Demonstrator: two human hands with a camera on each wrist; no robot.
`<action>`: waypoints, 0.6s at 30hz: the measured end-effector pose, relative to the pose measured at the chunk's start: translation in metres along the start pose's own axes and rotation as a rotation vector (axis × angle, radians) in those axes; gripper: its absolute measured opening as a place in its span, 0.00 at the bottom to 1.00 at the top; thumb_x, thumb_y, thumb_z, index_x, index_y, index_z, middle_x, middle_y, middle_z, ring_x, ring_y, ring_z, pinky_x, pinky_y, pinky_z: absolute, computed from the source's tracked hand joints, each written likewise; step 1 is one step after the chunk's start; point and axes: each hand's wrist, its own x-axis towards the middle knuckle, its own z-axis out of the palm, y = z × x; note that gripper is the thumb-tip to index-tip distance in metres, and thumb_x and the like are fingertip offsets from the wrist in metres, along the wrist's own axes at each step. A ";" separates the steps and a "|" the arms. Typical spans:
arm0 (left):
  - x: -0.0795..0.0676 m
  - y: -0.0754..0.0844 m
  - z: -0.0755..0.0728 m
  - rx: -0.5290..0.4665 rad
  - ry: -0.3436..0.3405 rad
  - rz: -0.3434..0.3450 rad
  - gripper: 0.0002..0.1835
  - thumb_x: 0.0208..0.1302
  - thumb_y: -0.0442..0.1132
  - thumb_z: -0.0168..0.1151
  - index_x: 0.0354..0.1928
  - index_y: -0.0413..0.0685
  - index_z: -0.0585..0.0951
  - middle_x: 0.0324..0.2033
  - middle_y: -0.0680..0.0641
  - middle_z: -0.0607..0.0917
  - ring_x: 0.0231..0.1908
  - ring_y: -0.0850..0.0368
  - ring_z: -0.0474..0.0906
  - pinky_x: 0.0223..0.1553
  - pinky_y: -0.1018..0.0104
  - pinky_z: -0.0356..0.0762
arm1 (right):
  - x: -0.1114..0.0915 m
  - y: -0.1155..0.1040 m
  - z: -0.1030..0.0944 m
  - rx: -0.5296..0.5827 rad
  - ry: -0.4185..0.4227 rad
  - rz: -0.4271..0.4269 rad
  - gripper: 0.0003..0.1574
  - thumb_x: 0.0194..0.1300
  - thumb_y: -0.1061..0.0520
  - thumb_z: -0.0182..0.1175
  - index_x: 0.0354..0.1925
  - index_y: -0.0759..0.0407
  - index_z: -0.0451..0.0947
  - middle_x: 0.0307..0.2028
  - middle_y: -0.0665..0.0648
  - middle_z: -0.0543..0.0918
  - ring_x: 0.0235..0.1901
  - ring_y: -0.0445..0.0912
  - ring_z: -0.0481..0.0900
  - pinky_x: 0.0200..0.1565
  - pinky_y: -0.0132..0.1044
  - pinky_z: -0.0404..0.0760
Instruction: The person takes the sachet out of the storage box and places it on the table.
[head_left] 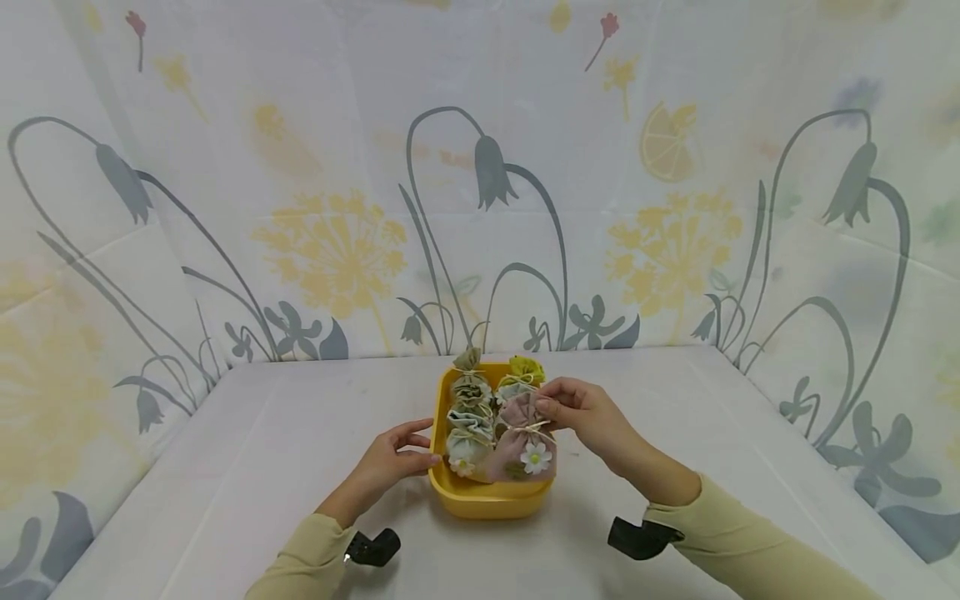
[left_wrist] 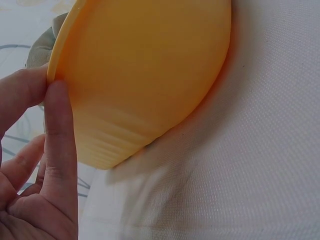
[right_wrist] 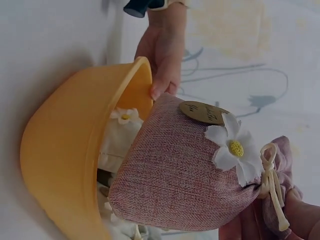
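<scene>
Tub (head_left: 491, 507): plain yellow. At its mouth: flecked mauve pouch (right_wrist: 170, 175); flower (right_wrist: 236, 148), white, yellow centre; cord (right_wrist: 272, 187), cream. Inside tub: yellow-green pouch (head_left: 527, 368). Beneath tub: tabletop (head_left: 300, 458), white. Behind tub: backdrop (head_left: 300, 83), white, printed with grey bellflowers (head_left: 491, 171) and yellow blooms (head_left: 345, 250). Either side of tub: my sleeves (head_left: 750, 542), khaki.

A flower-printed backdrop (head_left: 337, 108) (grey and yellow) borders the white tabletop (head_left: 300, 433).
</scene>
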 end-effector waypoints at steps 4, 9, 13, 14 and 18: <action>-0.001 0.000 0.000 0.002 0.001 0.002 0.36 0.53 0.38 0.70 0.64 0.41 0.67 0.44 0.41 0.76 0.38 0.53 0.80 0.40 0.59 0.81 | -0.008 -0.003 -0.008 -0.012 0.029 0.000 0.14 0.66 0.59 0.56 0.43 0.70 0.74 0.36 0.58 0.81 0.37 0.48 0.81 0.43 0.40 0.81; -0.001 -0.001 0.001 0.005 0.010 -0.005 0.36 0.53 0.38 0.70 0.64 0.42 0.67 0.43 0.42 0.76 0.38 0.53 0.80 0.40 0.59 0.81 | -0.022 -0.006 -0.020 -0.040 0.061 0.010 0.15 0.67 0.58 0.56 0.44 0.71 0.73 0.37 0.58 0.81 0.38 0.48 0.80 0.44 0.39 0.80; -0.001 0.000 0.002 0.002 0.011 -0.005 0.35 0.54 0.38 0.69 0.64 0.42 0.67 0.44 0.41 0.76 0.38 0.52 0.80 0.40 0.59 0.81 | -0.031 -0.003 -0.029 -0.049 0.098 0.012 0.15 0.67 0.59 0.55 0.45 0.72 0.72 0.37 0.59 0.80 0.37 0.46 0.80 0.43 0.36 0.80; -0.001 0.000 0.002 0.001 0.011 -0.005 0.35 0.54 0.38 0.69 0.64 0.42 0.67 0.44 0.41 0.76 0.38 0.52 0.80 0.40 0.59 0.81 | -0.033 -0.001 -0.031 -0.055 0.111 0.015 0.15 0.68 0.59 0.54 0.45 0.72 0.71 0.37 0.59 0.80 0.37 0.45 0.80 0.42 0.35 0.80; -0.001 0.000 0.001 0.001 0.012 -0.001 0.35 0.54 0.38 0.69 0.64 0.42 0.68 0.44 0.41 0.76 0.38 0.52 0.80 0.40 0.59 0.81 | -0.040 0.006 -0.039 -0.066 0.166 0.023 0.16 0.68 0.60 0.53 0.47 0.73 0.70 0.36 0.59 0.80 0.36 0.43 0.80 0.41 0.33 0.80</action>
